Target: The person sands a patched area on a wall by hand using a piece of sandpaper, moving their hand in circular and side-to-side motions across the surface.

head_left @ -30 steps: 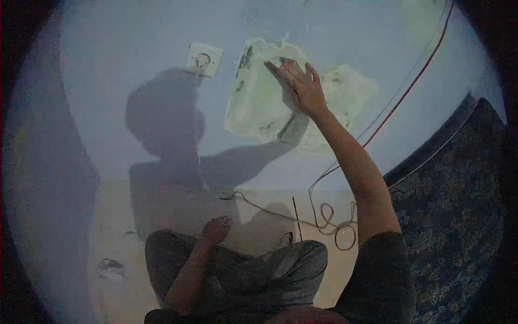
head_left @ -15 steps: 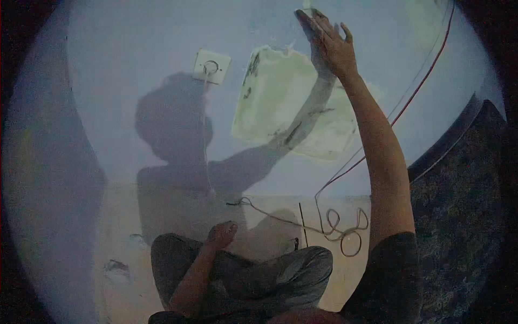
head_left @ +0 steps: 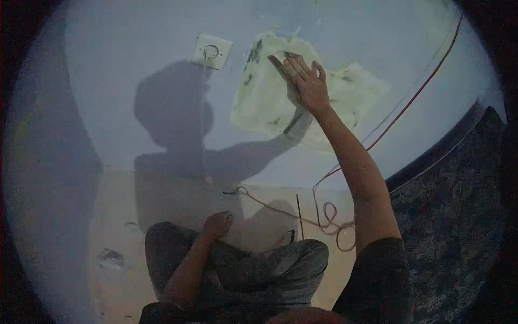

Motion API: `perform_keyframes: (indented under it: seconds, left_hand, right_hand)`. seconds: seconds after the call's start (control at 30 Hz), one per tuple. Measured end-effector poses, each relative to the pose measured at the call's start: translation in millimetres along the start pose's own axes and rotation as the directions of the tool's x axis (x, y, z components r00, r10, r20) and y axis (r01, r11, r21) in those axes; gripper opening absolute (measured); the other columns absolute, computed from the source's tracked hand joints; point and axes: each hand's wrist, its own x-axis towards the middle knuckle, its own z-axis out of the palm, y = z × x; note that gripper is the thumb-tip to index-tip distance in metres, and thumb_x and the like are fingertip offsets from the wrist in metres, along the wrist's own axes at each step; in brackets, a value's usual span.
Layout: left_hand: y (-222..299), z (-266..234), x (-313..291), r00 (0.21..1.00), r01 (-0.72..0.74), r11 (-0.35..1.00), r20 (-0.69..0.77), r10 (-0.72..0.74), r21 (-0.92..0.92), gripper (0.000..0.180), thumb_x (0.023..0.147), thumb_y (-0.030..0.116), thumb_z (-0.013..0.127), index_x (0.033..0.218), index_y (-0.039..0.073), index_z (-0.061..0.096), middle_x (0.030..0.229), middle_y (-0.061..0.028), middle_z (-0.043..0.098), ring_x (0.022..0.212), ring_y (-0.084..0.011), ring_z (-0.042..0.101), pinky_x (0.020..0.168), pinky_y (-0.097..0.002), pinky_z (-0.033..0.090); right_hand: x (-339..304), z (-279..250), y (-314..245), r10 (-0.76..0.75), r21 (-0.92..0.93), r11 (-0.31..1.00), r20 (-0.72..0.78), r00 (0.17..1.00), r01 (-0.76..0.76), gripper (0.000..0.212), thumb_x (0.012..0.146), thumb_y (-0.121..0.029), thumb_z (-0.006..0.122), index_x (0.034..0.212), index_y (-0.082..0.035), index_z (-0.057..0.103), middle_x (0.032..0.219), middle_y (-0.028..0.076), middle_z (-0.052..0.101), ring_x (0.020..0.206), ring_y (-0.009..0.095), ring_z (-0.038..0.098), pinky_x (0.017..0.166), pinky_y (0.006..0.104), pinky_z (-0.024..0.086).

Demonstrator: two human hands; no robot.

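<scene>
- Right hand (head_left: 307,89) up on the wall (head_left: 377,32), fingers stretched forward over the pale greenish patch (head_left: 256,108); whether anything sits beneath them, I cannot tell!
- That patch spreads right and below the white socket plate (head_left: 212,51), a red cable (head_left: 415,96) slanting past on the right.
- Down low, left hand (head_left: 218,224) loosely curled above the crossed legs (head_left: 253,270), its grip unclear.
- Thin looped cord (head_left: 271,207) lying on the floor (head_left: 116,216) ahead.
</scene>
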Motion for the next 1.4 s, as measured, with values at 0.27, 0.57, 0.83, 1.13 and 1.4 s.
perform_keyframes:
  seconds: [0.27, 0.57, 0.83, 1.13, 1.4]
  left_hand:
    - [-22, 6, 15, 0.999, -0.029, 0.999, -0.03, 0.03, 0.019, 0.047, 0.104, 0.039, 0.042, 0.129, 0.005, 0.063, 0.128, -0.0188, 0.066, 0.117, -0.0385, 0.062, 0.104, -0.0495, 0.045]
    - [-4, 0, 7, 1.0, -0.013, 1.0, -0.004, 0.013, -0.001, 0.049, 0.104, 0.039, 0.042, 0.131, 0.002, 0.061, 0.125, -0.0194, 0.067, 0.114, -0.0394, 0.063, 0.102, -0.05, 0.048]
    - [-12, 8, 7, 0.997, -0.069, 0.997, -0.017, 0.07, 0.031, 0.047, 0.103, 0.039, 0.043, 0.132, 0.005, 0.06, 0.125, -0.0224, 0.066, 0.115, -0.0414, 0.063, 0.102, -0.0527, 0.047]
    - [0, -2, -10, 0.999, 0.001, 1.0, -0.037, -0.002, -0.011, 0.045, 0.104, 0.038, 0.044, 0.126, 0.004, 0.063, 0.123, -0.0204, 0.067, 0.112, -0.0401, 0.064, 0.099, -0.0516, 0.047]
    - [-28, 11, 4, 0.99, -0.113, 0.993, -0.079, 0.116, 0.042, 0.045, 0.104, 0.038, 0.044, 0.124, 0.004, 0.064, 0.123, -0.0208, 0.067, 0.113, -0.04, 0.064, 0.099, -0.0516, 0.047]
  right_hand:
    - [43, -41, 59, -0.196, -0.183, 0.964, -0.008, 0.981, 0.191, 0.066, 0.096, -0.015, 0.057, 0.157, -0.029, 0.034, 0.162, -0.008, 0.037, 0.143, 0.011, 0.043, 0.12, 0.0514, 0.022]
    - [100, -27, 62, 0.123, -0.048, 0.986, -0.439, 0.89, -0.16, 0.046, 0.103, -0.03, 0.053, 0.146, -0.013, 0.054, 0.152, 0.005, 0.052, 0.143, 0.017, 0.045, 0.117, 0.0456, 0.02]
    - [42, -2, 10, 0.123, 0.03, 0.992, -0.255, 0.959, -0.12, 0.054, 0.096, -0.018, 0.057, 0.149, -0.023, 0.05, 0.153, 0.003, 0.051, 0.141, 0.02, 0.048, 0.115, 0.0516, 0.023]
    - [27, -38, 23, -0.152, -0.061, 0.986, 0.072, 0.986, 0.156, 0.057, 0.102, -0.029, 0.054, 0.156, -0.027, 0.035, 0.158, -0.004, 0.043, 0.143, 0.014, 0.043, 0.117, 0.0518, 0.029]
    - [89, -82, 77, -0.089, -0.256, 0.965, -0.14, 0.986, 0.05, 0.045, 0.105, -0.034, 0.051, 0.148, -0.022, 0.05, 0.153, -0.003, 0.05, 0.139, 0.014, 0.048, 0.119, 0.0481, 0.025]
